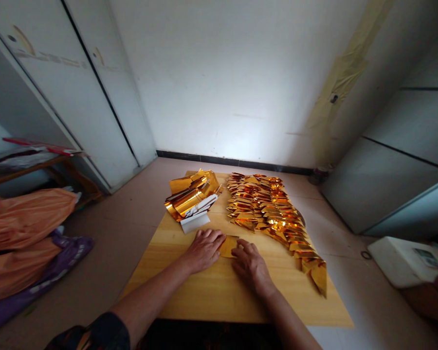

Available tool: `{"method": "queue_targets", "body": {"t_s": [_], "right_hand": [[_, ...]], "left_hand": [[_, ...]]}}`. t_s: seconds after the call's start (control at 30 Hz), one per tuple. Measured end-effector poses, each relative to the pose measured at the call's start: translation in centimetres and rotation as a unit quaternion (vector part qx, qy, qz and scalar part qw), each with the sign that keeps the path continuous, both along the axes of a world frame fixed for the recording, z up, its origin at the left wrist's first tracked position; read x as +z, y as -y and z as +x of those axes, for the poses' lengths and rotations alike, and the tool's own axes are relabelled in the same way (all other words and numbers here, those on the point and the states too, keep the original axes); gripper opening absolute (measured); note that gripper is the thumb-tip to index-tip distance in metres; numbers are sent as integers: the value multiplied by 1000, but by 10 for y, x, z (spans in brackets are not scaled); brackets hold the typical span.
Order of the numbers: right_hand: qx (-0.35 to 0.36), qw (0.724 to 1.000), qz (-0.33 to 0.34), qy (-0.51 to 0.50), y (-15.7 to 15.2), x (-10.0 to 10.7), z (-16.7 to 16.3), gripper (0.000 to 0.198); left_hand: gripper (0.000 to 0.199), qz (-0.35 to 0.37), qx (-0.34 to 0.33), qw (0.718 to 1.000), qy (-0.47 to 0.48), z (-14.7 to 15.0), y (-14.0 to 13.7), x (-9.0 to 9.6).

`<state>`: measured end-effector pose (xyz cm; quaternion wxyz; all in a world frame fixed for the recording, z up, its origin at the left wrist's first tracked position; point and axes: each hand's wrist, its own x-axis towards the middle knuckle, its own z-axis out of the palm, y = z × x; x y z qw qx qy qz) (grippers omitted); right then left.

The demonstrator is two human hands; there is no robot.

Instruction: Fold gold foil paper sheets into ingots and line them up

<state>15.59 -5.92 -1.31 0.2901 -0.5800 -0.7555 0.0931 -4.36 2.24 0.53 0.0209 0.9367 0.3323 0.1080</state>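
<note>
A small sheet of gold foil paper (pixel 228 248) lies flat on the wooden board between my two hands. My left hand (pixel 203 250) is over its left edge, fingers close together and bent down onto the paper. On the other side, my right hand (pixel 251 265) has curled fingers gripping the sheet's right edge. Behind my left hand is a loose pile of gold foil sheets (pixel 193 197), some showing a white back side. To the right, many folded gold foil pieces (pixel 257 201) overlap in rows, with a tail running toward the board's right front corner.
The wooden board (pixel 204 296) stands before a white wall (pixel 219 87). Grey cabinets (pixel 91 97) are at left, with orange bags (pixel 25 228) on the floor below. A grey appliance (pixel 394 155) and a white container (pixel 401 262) stand at right.
</note>
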Motion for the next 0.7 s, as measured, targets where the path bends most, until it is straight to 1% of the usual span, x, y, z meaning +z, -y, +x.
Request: {"method": "queue_targets", "body": {"t_s": [0.1, 0.23, 0.4, 0.53, 0.7], "right_hand": [[7, 998, 1, 57, -3, 4, -3, 18], [24, 996, 8, 86, -6, 5, -3, 19], [25, 995, 18, 93, -4, 3, -1, 22], [32, 995, 6, 89, -4, 2, 1, 21], [33, 996, -10, 79, -5, 6, 1, 15]], "left_hand": [[48, 1, 2, 1000, 2, 0, 0, 0], [50, -8, -6, 1000, -1, -3, -1, 0], [53, -12, -39, 999, -9, -11, -8, 1], [55, -33, -71, 997, -13, -17, -16, 2], [53, -56, -66, 996, 0, -22, -15, 1]]}}
